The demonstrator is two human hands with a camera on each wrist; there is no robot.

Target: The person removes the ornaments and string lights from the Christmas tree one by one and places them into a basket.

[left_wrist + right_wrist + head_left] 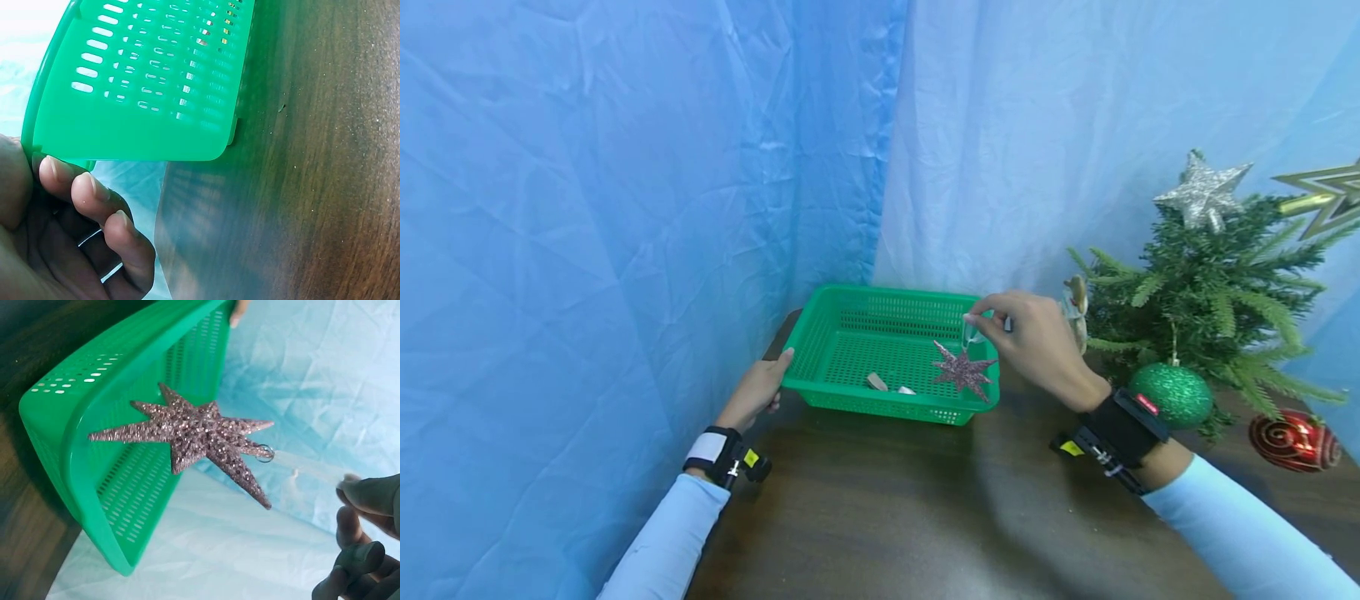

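Note:
My left hand grips the left end of a green plastic basket. In the left wrist view its thumb and fingers close on the basket's rim at the corner. Above the basket's right end, my right hand pinches a clear whitish ribbon loop between thumb and forefinger. From that loop hangs a pinkish glitter star ornament with several points. In the head view the star overlaps the basket's right front corner. Two small pale pieces, one a greyish piece, lie on the basket's floor.
A small artificial Christmas tree stands at the right. It carries a silver star, a gold-edged star, a green ball and a red ball. Blue cloth hangs behind the dark wooden table.

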